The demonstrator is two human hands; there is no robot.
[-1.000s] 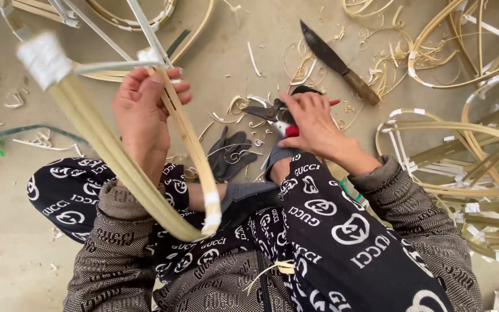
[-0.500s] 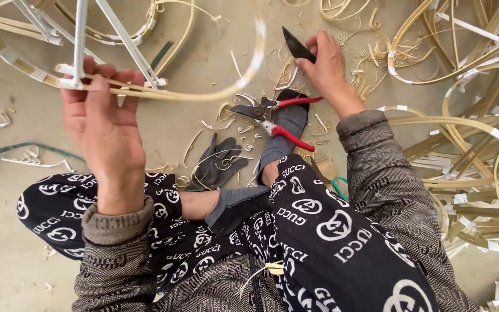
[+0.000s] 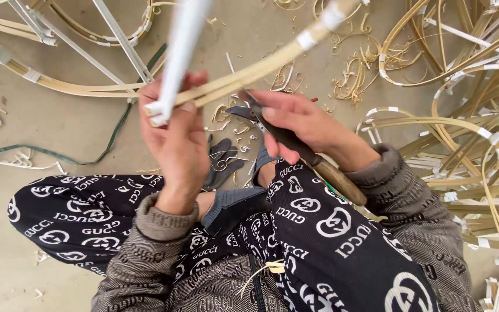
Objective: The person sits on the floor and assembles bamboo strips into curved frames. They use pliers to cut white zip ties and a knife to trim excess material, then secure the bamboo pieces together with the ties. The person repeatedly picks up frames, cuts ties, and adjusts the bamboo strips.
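Left hand [image 3: 174, 136], fingers clamped on pale split-bamboo strips banded with white tape [image 3: 261, 68] and a white rod [image 3: 183, 46], raised above the lap. Right hand [image 3: 301, 124], fingers closed around a dark-bladed knife with a brown wooden handle [image 3: 295, 144], blade tip touching the strips. Below, grey gloves [image 3: 223, 162] on the concrete floor [image 3: 76, 124] amid bamboo shavings.

Your left hand [image 3: 171, 136] holds the bamboo strips [image 3: 249, 75] left of your right hand [image 3: 301, 124] with its knife [image 3: 295, 144]. Gloves [image 3: 222, 162] lie on the floor [image 3: 76, 121] between your knees; a strip pile [image 3: 469, 150] sits right.
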